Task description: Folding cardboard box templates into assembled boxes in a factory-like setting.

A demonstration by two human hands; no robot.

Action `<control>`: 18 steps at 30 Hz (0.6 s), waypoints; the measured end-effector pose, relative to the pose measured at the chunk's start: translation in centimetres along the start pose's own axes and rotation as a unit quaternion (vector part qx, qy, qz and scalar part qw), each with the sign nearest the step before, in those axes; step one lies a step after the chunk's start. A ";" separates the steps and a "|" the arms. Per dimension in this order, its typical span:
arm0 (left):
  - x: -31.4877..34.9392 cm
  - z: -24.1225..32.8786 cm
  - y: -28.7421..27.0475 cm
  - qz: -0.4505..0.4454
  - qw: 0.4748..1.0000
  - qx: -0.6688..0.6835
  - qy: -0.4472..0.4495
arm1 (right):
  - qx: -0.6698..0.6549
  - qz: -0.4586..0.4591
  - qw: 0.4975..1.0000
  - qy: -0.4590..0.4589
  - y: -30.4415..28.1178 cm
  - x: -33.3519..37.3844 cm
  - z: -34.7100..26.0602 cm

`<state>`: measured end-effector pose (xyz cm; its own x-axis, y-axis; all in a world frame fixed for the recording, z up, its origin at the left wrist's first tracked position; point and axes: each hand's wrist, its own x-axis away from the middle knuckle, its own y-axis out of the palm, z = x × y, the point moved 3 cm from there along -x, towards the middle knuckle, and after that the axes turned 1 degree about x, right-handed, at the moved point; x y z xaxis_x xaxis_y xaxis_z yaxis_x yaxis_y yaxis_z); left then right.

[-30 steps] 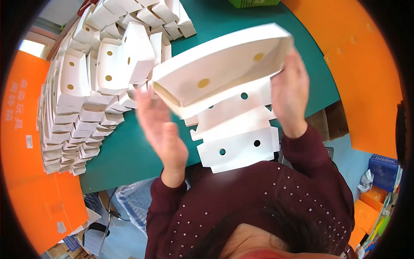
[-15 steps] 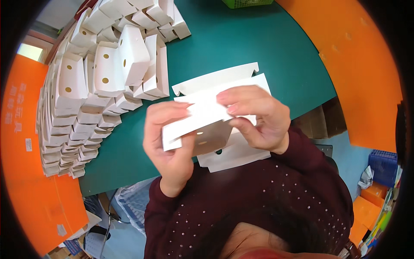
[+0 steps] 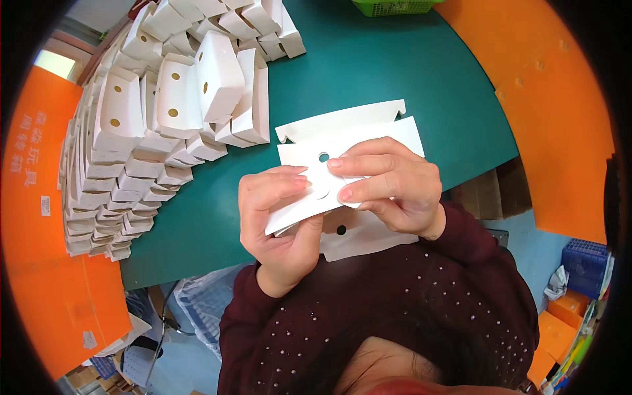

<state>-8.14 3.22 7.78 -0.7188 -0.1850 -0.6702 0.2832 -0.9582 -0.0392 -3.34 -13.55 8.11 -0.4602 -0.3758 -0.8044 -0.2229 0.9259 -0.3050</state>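
Above the green table, my left hand (image 3: 275, 220) and my right hand (image 3: 398, 187) both grip one small white cardboard piece (image 3: 299, 207). The left thumb is under its near edge, with the fingers on top. My right fingers pinch it toward its right end, where a rounded flap edge shows. Underneath and behind lies a flat white cardboard blank (image 3: 375, 242) with round holes and notched flaps. Part of that blank is hidden by my hands.
Piled high on the left stand several folded white cardboard trays (image 3: 118, 108) with round holes. The green table (image 3: 375, 66) carries a green plastic basket (image 3: 395, 6) at its far edge. Orange panels (image 3: 553, 105) flank both sides. A blue crate (image 3: 584, 263) sits at the lower right.
The held cardboard piece has turned lower and flatter, so its holed inner face no longer shows. A hole in the blank behind has come into sight. Both hands keep their grip.
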 end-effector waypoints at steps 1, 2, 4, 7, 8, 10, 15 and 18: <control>0.0 -0.1 0.0 0.000 1.000 0.001 0.002 | -0.010 0.009 1.000 0.018 0.0 0.1 0.0; -0.1 -0.2 0.0 -0.011 1.000 -0.016 0.019 | -0.010 0.009 1.000 0.016 0.0 -0.1 -0.2; -0.3 -0.2 -0.2 -0.023 0.999 -0.033 0.037 | 0.029 -0.008 0.999 0.039 -0.1 -0.5 -0.6; -0.6 -0.1 -0.3 -0.035 0.998 -0.050 0.036 | 0.034 -0.009 0.996 0.086 -0.2 -0.8 -1.0; -0.8 0.1 -0.3 -0.051 0.994 -0.073 0.069 | 0.031 -0.010 0.996 0.086 -0.4 -1.1 -1.2; -0.8 0.2 -0.3 -0.067 0.988 -0.098 0.101 | -0.010 -0.039 0.990 0.137 -0.8 -1.5 -1.3; -0.9 0.2 -0.1 -0.083 0.988 -0.078 0.099 | -0.148 -0.023 0.973 0.178 -0.6 -1.0 -0.2; -0.9 -0.2 -0.1 -0.088 0.989 -0.059 0.106 | -0.121 -0.064 0.978 0.157 -0.1 -1.4 -0.2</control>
<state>-7.42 3.56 8.25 -0.6175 0.0438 -0.7854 0.2478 -0.9368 -0.2470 -2.86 -13.16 9.34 -0.6480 -0.5165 -0.5597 -0.4756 0.8484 -0.2322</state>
